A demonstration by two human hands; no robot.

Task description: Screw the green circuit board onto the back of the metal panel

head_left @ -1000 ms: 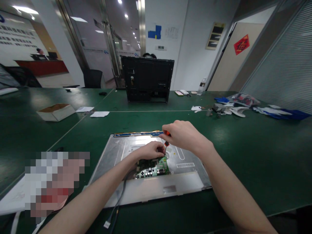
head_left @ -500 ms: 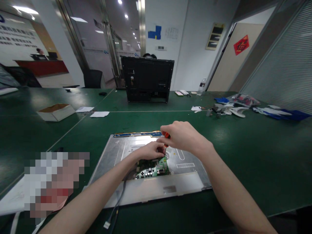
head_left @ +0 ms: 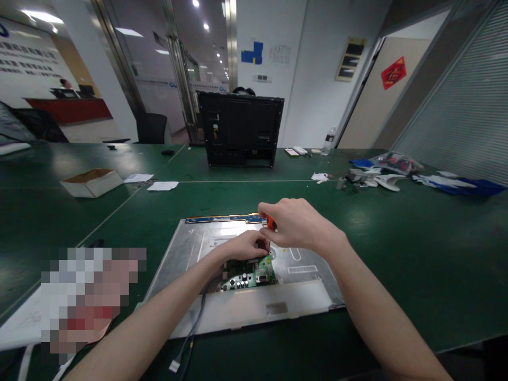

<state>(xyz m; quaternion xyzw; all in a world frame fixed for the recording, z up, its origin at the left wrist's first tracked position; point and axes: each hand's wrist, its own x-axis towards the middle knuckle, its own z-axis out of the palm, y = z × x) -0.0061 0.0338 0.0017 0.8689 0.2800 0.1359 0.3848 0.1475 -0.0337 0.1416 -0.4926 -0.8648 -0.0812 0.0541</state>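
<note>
The right hand [head_left: 296, 223], fingers just shifted, is seemingly turning its gripped screwdriver [head_left: 271, 223], the left hand [head_left: 245, 246] hiding its hold.

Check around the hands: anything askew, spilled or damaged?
One thing: a dark cable trails over the near edge of the metal panel, its white plug connected to nothing. No spill or damage stands out, though the left hand hides part of the green board.

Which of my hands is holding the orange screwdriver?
Your right hand: it grips the orange screwdriver, whereas your left hand is down at the green circuit board.
</note>
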